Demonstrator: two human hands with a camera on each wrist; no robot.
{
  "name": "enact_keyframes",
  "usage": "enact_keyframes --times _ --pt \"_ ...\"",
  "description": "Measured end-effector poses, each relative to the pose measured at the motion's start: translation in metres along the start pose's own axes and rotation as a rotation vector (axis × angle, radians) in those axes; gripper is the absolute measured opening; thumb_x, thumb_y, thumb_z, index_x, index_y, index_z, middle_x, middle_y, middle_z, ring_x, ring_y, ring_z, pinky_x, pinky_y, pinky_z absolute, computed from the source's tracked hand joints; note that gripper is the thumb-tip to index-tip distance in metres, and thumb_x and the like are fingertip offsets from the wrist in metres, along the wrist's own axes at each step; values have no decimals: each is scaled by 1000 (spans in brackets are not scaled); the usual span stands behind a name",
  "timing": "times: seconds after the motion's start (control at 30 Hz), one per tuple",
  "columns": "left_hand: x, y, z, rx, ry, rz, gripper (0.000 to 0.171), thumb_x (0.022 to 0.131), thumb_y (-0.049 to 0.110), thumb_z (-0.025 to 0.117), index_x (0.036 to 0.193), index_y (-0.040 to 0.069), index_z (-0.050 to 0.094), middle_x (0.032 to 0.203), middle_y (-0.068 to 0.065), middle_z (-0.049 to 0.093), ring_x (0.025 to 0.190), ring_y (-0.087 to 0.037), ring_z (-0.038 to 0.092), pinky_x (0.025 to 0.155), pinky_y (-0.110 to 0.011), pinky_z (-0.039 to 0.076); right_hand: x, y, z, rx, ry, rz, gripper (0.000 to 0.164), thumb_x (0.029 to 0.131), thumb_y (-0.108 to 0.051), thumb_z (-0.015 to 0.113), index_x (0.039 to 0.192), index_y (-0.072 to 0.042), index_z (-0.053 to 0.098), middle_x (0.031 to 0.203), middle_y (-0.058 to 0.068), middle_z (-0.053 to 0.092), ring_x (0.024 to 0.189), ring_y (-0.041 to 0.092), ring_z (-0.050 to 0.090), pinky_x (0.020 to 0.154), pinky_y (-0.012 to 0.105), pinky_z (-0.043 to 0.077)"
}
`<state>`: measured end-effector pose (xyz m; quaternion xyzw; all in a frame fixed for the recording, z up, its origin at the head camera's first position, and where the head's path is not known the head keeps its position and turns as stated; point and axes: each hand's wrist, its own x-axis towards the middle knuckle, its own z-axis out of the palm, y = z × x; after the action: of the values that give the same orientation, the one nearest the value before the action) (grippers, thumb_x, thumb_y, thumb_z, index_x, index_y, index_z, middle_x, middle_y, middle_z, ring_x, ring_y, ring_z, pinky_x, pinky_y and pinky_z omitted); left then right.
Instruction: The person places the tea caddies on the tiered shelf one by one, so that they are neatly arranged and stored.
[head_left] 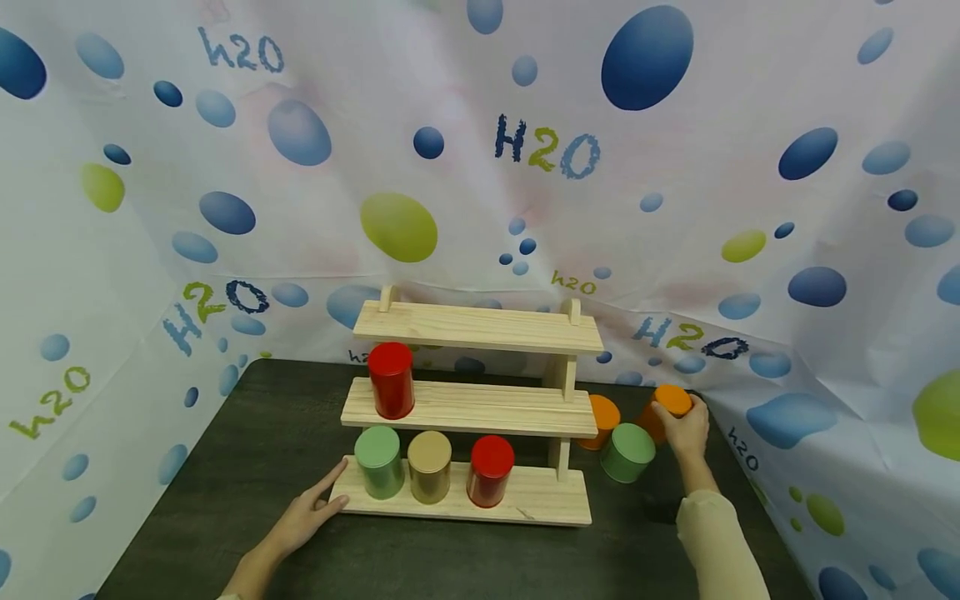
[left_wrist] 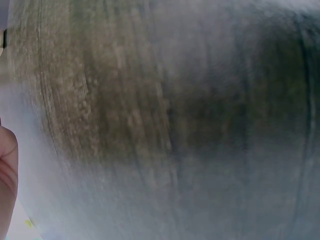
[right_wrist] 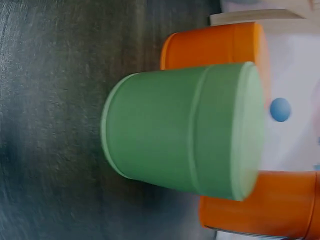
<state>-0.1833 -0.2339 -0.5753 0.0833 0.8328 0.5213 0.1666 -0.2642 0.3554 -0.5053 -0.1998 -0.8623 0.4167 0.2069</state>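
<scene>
With the wooden rack (head_left: 487, 408) as the centre of the clock in the head view, my right hand (head_left: 688, 427) is out at 3 o'clock, thumb and fingers curved around an orange tin (head_left: 672, 397) near its top. I cannot tell whether that tin's base touches the dark surface (head_left: 247, 450). Between it and the rack, a loose green tin (head_left: 628, 454) stands upright just past 3 o'clock, with a second orange tin (head_left: 602, 423) just beside the rack's 3 o'clock end. My right wrist view has the loose green tin in the middle, one orange tin at its 1 o'clock and the other between 4 and 5.

My left hand (head_left: 303, 518) rests at 8 o'clock on the end of the bottom shelf, fingers extended, thumb spread away at the front corner. On that shelf, running from the 9 o'clock end, a pale green tin (head_left: 380, 475), a gold tin (head_left: 430, 479) and a red tin (head_left: 491, 483) stand upright and apart. Another red tin (head_left: 391, 387) stands on the middle shelf, toward 9 o'clock.
</scene>
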Motion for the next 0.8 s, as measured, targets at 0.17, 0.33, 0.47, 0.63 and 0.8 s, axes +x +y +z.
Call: enact_keyframes --times 0.17,0.33,0.47,0.63,0.8 --pt "0 -1 0 6 -3 -30 70 94 32 50 148 12 10 49 -7 52 45 -13 50 53 -29 42 0 -11 -9 121 108 -83 67 81 -19 68 129 11 34 124 31 39 114 44 37 98 53 25" --pt "-1 0 0 14 -4 -25 71 94 32 50 148 10 10 53 -7 54 47 -14 52 56 -29 42 -4 -27 -20 198 109 -77 71 84 -26 66 135 7 30 130 29 36 116 41 36 96 54 27" --pt "-1 0 1 27 -1 -41 71 93 33 51 148 11 10 53 -4 51 46 -13 48 56 -28 41 -9 -38 -24 238 103 -74 69 85 -28 65 137 3 30 130 23 38 114 33 39 96 50 32" --pt "0 0 1 29 0 -39 71 94 32 51 148 11 10 57 -5 54 47 -14 50 57 -29 42 -18 -57 -26 289 112 -121 64 86 -22 64 136 1 32 123 14 41 101 11 42 92 36 39" --pt "1 0 1 38 2 -39 70 94 32 51 148 11 11 62 -8 57 49 -16 53 58 -30 42 -28 -78 -28 344 98 -156 61 85 -13 65 135 2 33 113 0 40 89 -2 41 78 13 37"
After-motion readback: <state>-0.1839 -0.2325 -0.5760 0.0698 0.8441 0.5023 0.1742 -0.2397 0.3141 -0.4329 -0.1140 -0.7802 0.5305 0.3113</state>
